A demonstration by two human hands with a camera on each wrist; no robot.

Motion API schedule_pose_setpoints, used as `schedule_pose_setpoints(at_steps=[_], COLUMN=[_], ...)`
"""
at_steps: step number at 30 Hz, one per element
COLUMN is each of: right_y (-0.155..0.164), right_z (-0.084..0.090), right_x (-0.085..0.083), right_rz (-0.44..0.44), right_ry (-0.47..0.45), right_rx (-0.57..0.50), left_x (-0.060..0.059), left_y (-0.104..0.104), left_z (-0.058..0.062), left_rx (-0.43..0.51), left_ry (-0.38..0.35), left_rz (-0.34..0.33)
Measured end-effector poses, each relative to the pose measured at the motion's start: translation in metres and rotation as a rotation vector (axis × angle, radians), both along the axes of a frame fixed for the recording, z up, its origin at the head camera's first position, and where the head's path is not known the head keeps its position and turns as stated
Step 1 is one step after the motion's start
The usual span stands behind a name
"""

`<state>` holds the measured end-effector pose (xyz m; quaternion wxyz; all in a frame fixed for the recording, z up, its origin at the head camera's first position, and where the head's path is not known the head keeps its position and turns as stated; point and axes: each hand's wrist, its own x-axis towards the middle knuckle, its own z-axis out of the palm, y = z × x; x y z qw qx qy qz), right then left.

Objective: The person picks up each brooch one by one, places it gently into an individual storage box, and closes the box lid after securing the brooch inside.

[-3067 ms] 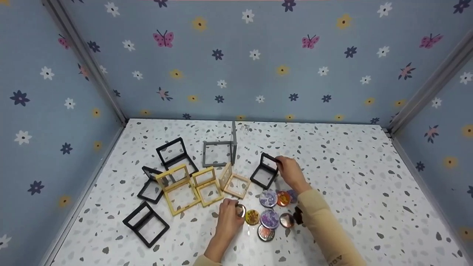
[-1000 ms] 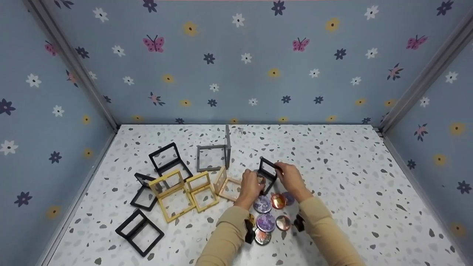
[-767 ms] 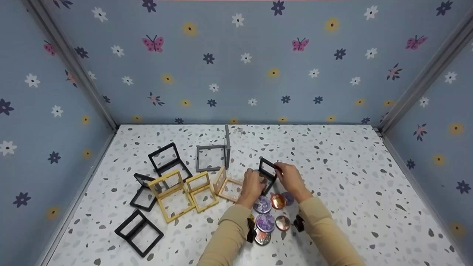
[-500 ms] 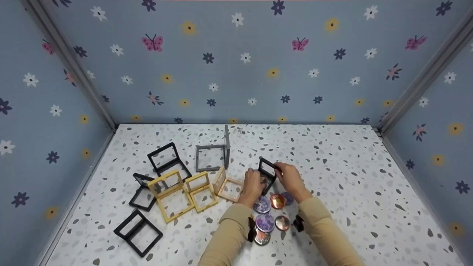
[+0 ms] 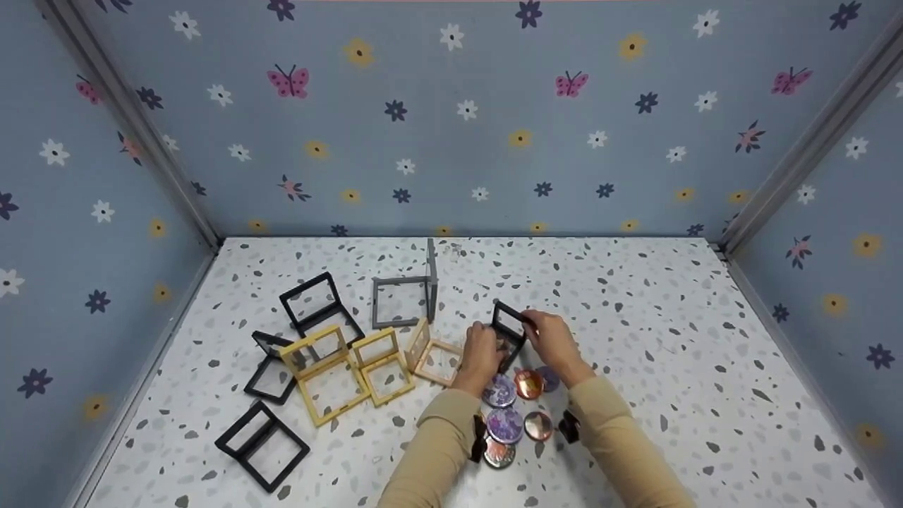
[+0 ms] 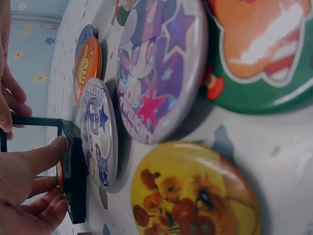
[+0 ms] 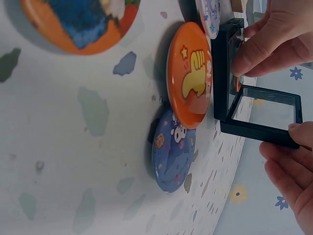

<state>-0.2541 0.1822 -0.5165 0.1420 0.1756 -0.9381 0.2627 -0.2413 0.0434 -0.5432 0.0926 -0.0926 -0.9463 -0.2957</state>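
A small black hinged frame case stands open on the speckled table. My right hand pinches its raised lid. My left hand holds a round badge inside the case's base; only an orange sliver of the badge shows between the fingers. Just in front of the case lies a pile of round badges: an orange thumbs-up one, a purple star one, a yellow sunflower one and others.
Several more open frame cases lie to the left: a grey one, black ones and wooden-coloured ones. Flowered blue walls close the table on three sides.
My left hand came up from the badge pile with a badge and now sits at the black case. Over the last second both hands have stayed nearly still.
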Motion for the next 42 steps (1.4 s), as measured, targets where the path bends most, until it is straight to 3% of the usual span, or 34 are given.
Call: schedule_pose_setpoints(at_steps=[14, 20, 24, 31, 42], right_y=[0.000, 0.000, 0.000, 0.000, -0.001], right_z=[0.001, 0.001, 0.002, 0.001, -0.001], right_x=[0.000, 0.000, 0.000, 0.001, 0.002], right_rz=[-0.013, -0.012, -0.015, -0.007, -0.008], right_ry=[-0.011, -0.024, -0.024, -0.022, -0.026], right_rx=[-0.008, -0.025, -0.016, -0.013, -0.007], left_x=[0.002, 0.003, 0.003, 0.006, 0.005], left_y=[-0.007, -0.015, -0.021, -0.032, -0.039], left_z=[0.002, 0.006, 0.005, 0.001, -0.003], left_rx=[-0.029, -0.017, -0.042, -0.119, -0.107], left_ry=[-0.006, -0.054, -0.066, -0.026, -0.054], left_rz=[-0.022, -0.033, -0.036, -0.059, -0.046])
